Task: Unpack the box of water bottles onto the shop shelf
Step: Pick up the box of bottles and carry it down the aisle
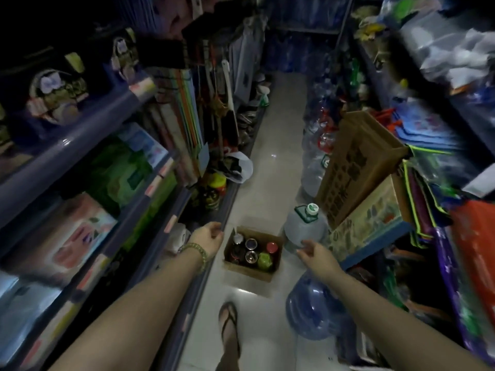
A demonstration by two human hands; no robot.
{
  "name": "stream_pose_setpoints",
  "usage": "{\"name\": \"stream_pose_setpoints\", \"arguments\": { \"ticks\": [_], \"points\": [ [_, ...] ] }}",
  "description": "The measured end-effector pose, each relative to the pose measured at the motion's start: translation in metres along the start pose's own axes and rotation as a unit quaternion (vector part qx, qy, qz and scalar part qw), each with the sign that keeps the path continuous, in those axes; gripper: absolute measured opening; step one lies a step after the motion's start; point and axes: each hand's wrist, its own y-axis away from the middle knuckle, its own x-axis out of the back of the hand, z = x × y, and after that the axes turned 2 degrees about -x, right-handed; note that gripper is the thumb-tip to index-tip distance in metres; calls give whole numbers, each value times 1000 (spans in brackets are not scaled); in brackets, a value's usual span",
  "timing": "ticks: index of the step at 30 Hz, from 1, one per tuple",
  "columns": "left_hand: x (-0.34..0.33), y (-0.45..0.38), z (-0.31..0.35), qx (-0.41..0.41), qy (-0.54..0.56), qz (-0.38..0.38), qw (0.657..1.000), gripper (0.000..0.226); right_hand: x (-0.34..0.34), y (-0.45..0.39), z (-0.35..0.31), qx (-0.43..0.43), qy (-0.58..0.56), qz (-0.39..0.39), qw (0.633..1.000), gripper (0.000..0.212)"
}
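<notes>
An open cardboard box (276, 266) stands on the pale aisle floor in the head view, with several bottles (251, 250) upright inside, their caps in red, green and dark colours. My left hand (207, 239) hovers just left of the box, fingers loosely curled, holding nothing; a beaded bracelet circles its wrist. To the right of the box, my right hand (314, 253) hangs with relaxed fingers and is empty too. The blue shop shelf (128, 210) runs along my left, packed with goods.
A clear water jug (305, 226) with a green-and-white cap stands right of the box, a blue jug (312, 309) nearer me. Big cardboard cartons (356, 167) lean on the right shelf. My sandalled foot (227, 322) is on the floor. The aisle runs ahead.
</notes>
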Motion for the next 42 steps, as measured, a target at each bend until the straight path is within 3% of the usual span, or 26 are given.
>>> {"name": "stream_pose_setpoints", "arguments": {
  "ticks": [3,7,13,19,22,29,33,37,42],
  "points": [
    [0,-81,-2,-2,-11,-6,1000,39,-5,-69,-18,-4,3,3,1000,33],
    [-10,-177,-15,14,-6,-50,999,39,-20,-157,-33,-44,4,16,999,42],
    [-53,-269,-48,66,19,-91,993,36,-61,-242,-17,-118,-42,47,991,38],
    [-143,-328,-122,128,82,-100,983,38,-132,-326,57,-153,-74,62,983,33],
    [-189,-367,-170,154,106,-79,979,42,-174,-376,112,-165,-53,86,981,41],
    [-269,-448,-287,107,-1,-38,994,58,-257,-464,226,-188,-35,88,978,65],
    [-301,-482,-342,103,55,-78,990,79,-294,-497,274,-229,-65,100,966,67],
    [-319,-491,-355,78,-7,-120,990,86,-312,-504,304,-204,-94,65,972,68],
    [-329,-496,-367,64,-66,-90,992,79,-320,-510,310,-180,-121,60,974,80]
  ]
}}
